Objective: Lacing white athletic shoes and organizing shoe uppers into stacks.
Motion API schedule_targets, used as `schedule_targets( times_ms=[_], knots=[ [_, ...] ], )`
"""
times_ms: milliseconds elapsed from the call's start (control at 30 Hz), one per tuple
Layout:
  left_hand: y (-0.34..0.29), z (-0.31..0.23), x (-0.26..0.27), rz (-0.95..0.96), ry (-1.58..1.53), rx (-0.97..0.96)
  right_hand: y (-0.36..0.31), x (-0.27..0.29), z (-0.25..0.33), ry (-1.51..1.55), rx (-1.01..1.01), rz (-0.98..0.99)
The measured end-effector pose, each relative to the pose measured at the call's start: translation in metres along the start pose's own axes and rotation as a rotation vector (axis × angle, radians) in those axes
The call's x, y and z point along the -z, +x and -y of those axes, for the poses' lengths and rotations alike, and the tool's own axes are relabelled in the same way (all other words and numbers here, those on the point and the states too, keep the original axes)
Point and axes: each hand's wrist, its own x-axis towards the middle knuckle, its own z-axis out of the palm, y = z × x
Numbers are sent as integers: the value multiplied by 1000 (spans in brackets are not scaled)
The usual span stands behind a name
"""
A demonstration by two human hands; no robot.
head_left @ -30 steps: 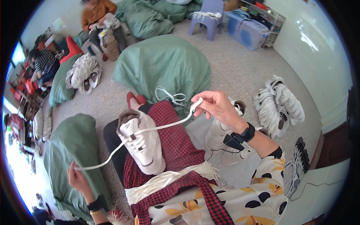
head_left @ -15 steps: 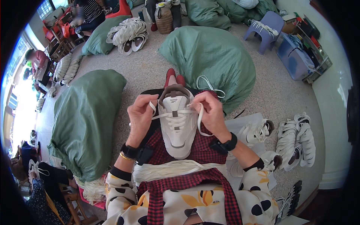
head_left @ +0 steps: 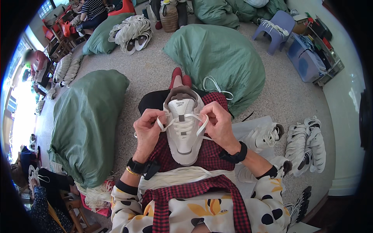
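Note:
A white sneaker (head_left: 185,134) with a grey-brown lining rests on my lap, its toe toward me and its heel away. White lace runs in several crossed rows over its tongue. At the shoe's left side, my left hand (head_left: 148,126) pinches one end of the shoelace (head_left: 163,125), which forms a small loop. My right hand (head_left: 218,123) pinches the lace at the right side by the upper eyelets, with a loop hanging below the fingers. Across my lap lies a bundle of white laces (head_left: 175,178), over the red-and-black checked apron (head_left: 210,157).
Large green sacks (head_left: 91,124) stand to the left and ahead. More white sneakers (head_left: 268,136) are on a sheet at my right, beside stacked shoes (head_left: 307,149). A purple chair (head_left: 278,31) holds laces. Behind it is a blue bin (head_left: 307,58). Other people sit at the left.
Both hands have shifted slightly lower along the shoe, still pinching the lace. The lace by each hand now bends in a different loop. The shoe stays in place on my lap.

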Motion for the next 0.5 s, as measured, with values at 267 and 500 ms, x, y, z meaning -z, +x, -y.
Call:
schedule_targets(
  times_ms=[267, 500],
  knots=[
    [-4, -4, -3, -53, 127, -29, 8, 5, 10, -316, 197, 85],
    [-11, -5, -2, -79, 109, 48, 19, 1, 15, -601, 468, 266]
  ],
)
